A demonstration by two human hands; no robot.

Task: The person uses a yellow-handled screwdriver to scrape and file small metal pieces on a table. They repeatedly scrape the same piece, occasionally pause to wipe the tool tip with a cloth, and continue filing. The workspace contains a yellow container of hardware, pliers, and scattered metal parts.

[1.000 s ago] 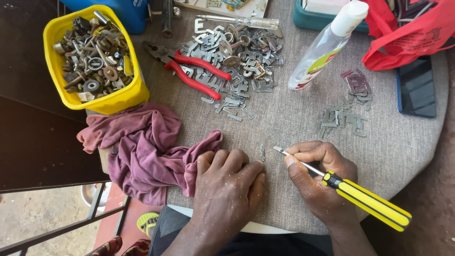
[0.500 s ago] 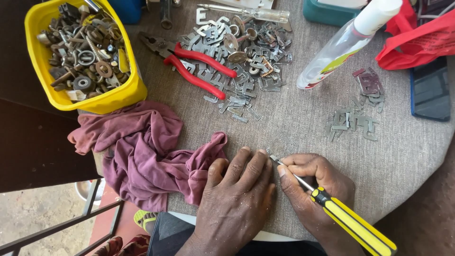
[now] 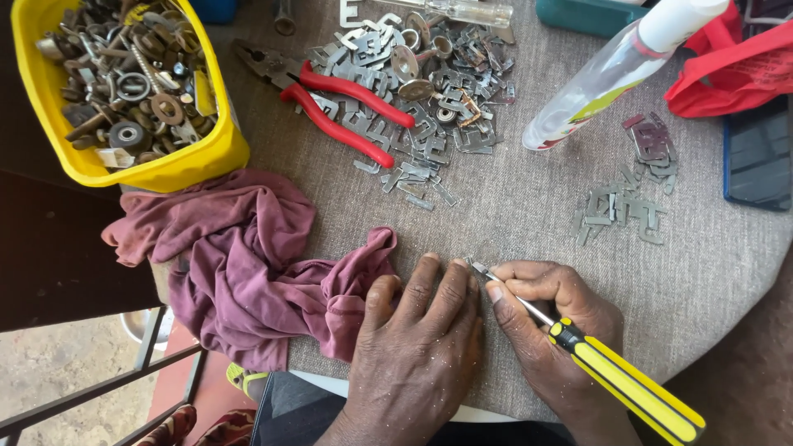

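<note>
My right hand [image 3: 549, 330] grips a screwdriver with a yellow and black handle [image 3: 628, 380]; its thin metal tip [image 3: 481, 269] points up-left and meets the fingertips of my left hand. My left hand [image 3: 417, 343] lies flat, palm down, on the grey cloth-covered round table [image 3: 512, 206], fingers together. Whatever sits under those fingertips is hidden. A crumpled maroon rag [image 3: 248, 264] touches the left hand's thumb side.
A yellow tub [image 3: 165, 169] of rusty washers, nuts and bolts stands at the far left. Red-handled pliers [image 3: 339, 99] rest on a heap of small flat metal pieces [image 3: 429, 91]. A smaller pile [image 3: 624, 211], a clear spray bottle [image 3: 611, 70], a red bag [image 3: 727, 74] and a dark phone [image 3: 756, 157] are at right.
The view has moved closer to the table. My hands have drawn together, and the screwdriver tip now touches my left fingertips.
</note>
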